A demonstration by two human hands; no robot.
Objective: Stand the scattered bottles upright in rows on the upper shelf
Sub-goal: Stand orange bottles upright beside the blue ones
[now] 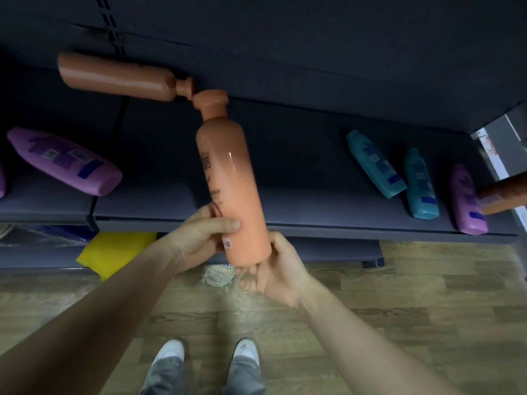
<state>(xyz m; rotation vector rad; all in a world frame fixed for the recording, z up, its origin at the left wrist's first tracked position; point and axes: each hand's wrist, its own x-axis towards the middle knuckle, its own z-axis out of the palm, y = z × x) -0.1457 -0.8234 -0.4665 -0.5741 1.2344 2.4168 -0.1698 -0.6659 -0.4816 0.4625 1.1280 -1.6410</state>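
Observation:
Both hands hold a tall orange bottle point(231, 178) nearly upright in front of the dark shelf point(313, 178), cap pointing up. My left hand point(199, 238) grips its lower body from the left, thumb across the front. My right hand point(278, 266) cups its base from the right and below. A second orange bottle point(117, 78) lies on its side at the back, its cap touching the held bottle's cap. A purple bottle point(65, 161) lies at the left. Two teal bottles point(375, 168) point(420, 185) and a purple one point(467, 199) lie at the right.
Another orange bottle point(504, 195) pokes in from the right edge. A lower shelf holds a yellow pack point(114, 252) and a clear wrapped item point(219, 276). A shelf upright point(109, 21) runs up the back panel. Below are wooden floor point(399, 309) and my shoes point(171, 352).

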